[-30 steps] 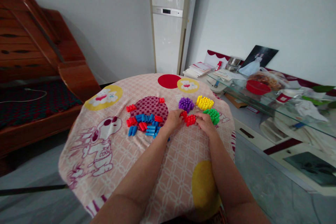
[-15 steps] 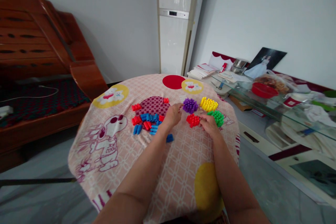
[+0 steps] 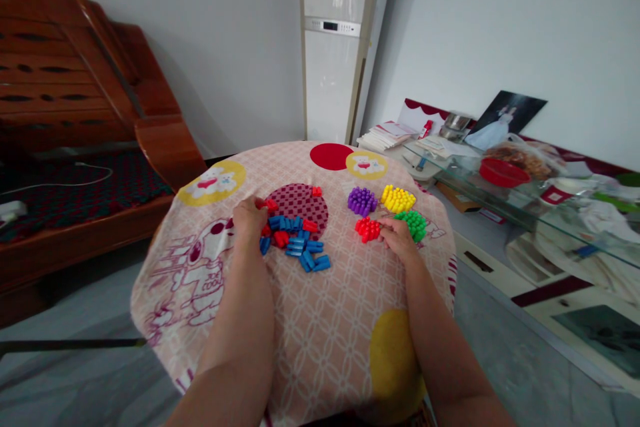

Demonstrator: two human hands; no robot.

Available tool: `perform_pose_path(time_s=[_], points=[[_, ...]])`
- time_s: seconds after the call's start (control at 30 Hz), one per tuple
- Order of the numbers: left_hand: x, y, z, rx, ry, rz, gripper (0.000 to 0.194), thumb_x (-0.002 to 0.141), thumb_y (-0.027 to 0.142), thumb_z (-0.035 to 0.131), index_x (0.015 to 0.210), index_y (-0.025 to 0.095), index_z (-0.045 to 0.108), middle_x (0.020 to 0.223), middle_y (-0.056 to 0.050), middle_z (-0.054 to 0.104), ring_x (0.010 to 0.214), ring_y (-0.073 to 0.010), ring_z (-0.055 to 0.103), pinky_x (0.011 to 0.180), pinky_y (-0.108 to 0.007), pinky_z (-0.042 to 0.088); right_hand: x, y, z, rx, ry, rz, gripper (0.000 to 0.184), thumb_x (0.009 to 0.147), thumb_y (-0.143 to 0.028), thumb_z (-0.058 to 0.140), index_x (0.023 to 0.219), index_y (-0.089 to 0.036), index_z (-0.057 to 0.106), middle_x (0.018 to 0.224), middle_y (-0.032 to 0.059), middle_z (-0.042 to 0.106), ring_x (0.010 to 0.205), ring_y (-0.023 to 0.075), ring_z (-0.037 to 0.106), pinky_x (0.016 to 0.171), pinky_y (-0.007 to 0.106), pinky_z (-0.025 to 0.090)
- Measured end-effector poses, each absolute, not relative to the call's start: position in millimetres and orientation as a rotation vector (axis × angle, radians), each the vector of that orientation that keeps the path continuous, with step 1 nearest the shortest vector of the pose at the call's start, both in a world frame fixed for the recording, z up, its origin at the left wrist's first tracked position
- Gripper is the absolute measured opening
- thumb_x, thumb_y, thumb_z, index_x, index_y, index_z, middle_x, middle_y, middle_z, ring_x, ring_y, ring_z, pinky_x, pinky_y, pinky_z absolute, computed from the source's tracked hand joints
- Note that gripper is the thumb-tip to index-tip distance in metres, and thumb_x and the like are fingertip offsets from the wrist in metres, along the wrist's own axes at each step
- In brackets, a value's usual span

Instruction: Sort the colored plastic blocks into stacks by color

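A round table under a pink cartoon cloth (image 3: 310,320) carries small plastic pegs. My left hand (image 3: 249,219) rests with curled fingers on the left end of a loose pile of red and blue pegs (image 3: 295,240), touching red ones there. My right hand (image 3: 397,237) is closed against a red peg cluster (image 3: 367,229) and steadies it on the cloth. Beyond that lie a purple cluster (image 3: 362,200), a yellow cluster (image 3: 398,199) and a green cluster (image 3: 414,223). A single red peg (image 3: 316,192) sits apart on the cloth's dark checked circle.
A wooden bench with a dark cushion (image 3: 75,167) stands to the left. A tall white floor air conditioner (image 3: 333,47) is behind the table. On the right a glass-topped stand (image 3: 525,200) is crowded with papers, a red bowl, a framed photo and bags.
My left hand has moved left from the red cluster, past the purple one, to the far left of the red and blue pile. My right hand stays at the red cluster.
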State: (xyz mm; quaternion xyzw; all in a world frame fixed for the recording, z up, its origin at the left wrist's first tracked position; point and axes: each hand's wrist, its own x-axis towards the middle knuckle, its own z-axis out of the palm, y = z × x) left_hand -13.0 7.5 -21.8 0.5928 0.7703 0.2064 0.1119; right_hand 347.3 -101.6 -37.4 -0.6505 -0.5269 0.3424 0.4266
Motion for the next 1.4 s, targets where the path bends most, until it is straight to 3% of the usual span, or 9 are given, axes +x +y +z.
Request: perform_pose_path(time_s=[0.2, 0.37, 0.53, 0.7, 1.03, 1.27, 1.4], points=[[-6.6, 5.9, -22.1, 1.732, 2.251, 0.738, 0.02, 0.083, 0.029, 0.063, 0.097, 0.017, 0.07, 0.106, -0.014, 0.074, 0.104, -0.0297, 0.066, 0.089, -0.037, 0.051, 346.3, -100.5, -37.8, -1.643, -1.286, 0.854, 0.049, 0.064, -0.02, 0.05, 0.107, -0.01, 0.074, 0.052, -0.0032, 0.059, 0.039, 0.0099, 0.043, 0.041, 0.021, 0.03], [3.1, -1.4, -1.2, 1.702, 2.136, 0.938, 0.028, 0.078, 0.019, 0.063, 0.105, 0.015, 0.069, 0.101, -0.009, 0.075, 0.093, -0.0218, 0.069, 0.081, -0.029, 0.051, 346.4, -99.8, -39.8, -1.634, -1.276, 0.876, 0.051, 0.064, -0.02, 0.048, 0.106, -0.01, 0.073, 0.052, -0.0034, 0.059, 0.039, 0.0103, 0.044, 0.041, 0.021, 0.031], [48.7, -16.7, 34.1, 1.858, 1.63, 1.098, 0.024, 0.075, 0.021, 0.064, 0.098, 0.014, 0.071, 0.088, -0.004, 0.076, 0.078, -0.0172, 0.069, 0.072, -0.025, 0.052, 347.0, -97.9, -42.6, -1.64, -1.274, 0.867, 0.046, 0.064, -0.021, 0.049, 0.102, -0.012, 0.074, 0.052, -0.0032, 0.058, 0.039, 0.0106, 0.044, 0.04, 0.022, 0.032], [121.5, -57.8, 51.2, 2.154, 1.102, 0.933, 0.014, 0.073, 0.014, 0.065, 0.085, 0.014, 0.071, 0.076, -0.003, 0.073, 0.071, -0.015, 0.067, 0.069, -0.024, 0.05, 348.6, -97.2, -44.8, -1.579, -1.267, 0.853, 0.041, 0.071, -0.029, 0.048, 0.098, -0.012, 0.072, 0.051, -0.0025, 0.058, 0.037, 0.0106, 0.044, 0.039, 0.022, 0.031], [181.3, -94.5, 18.6, 2.506, 1.174, 0.547, 0.017, 0.087, 0.015, 0.058, 0.097, 0.017, 0.072, 0.091, -0.011, 0.074, 0.089, -0.0239, 0.069, 0.079, -0.031, 0.051, 350.7, -96.9, -47.1, -1.519, -1.347, 0.794, 0.029, 0.078, -0.032, 0.047, 0.084, -0.018, 0.071, 0.051, -0.0026, 0.058, 0.037, 0.012, 0.045, 0.039, 0.023, 0.033], [187.1, -96.8, 5.3, 2.585, 1.215, 0.464, 0.027, 0.093, 0.015, 0.05, 0.113, 0.015, 0.069, 0.104, -0.015, 0.071, 0.098, -0.0255, 0.069, 0.082, -0.032, 0.052, 348.0, -97.7, -42.9, -1.582, -1.311, 0.775, 0.032, 0.078, -0.027, 0.048, 0.09, -0.016, 0.075, 0.053, -0.0018, 0.059, 0.038, 0.0127, 0.047, 0.041, 0.024, 0.035], [184.6, -98.3, 11.4, 2.585, 1.223, 0.417, 0.024, 0.092, 0.016, 0.054, 0.11, 0.015, 0.069, 0.106, -0.015, 0.07, 0.098, -0.0261, 0.068, 0.083, -0.033, 0.052, 347.6, -97.8, -41.2, -1.595, -1.311, 0.791, 0.033, 0.077, -0.026, 0.048, 0.092, -0.016, 0.076, 0.051, -0.002, 0.057, 0.039, 0.013, 0.047, 0.041, 0.024, 0.035]])
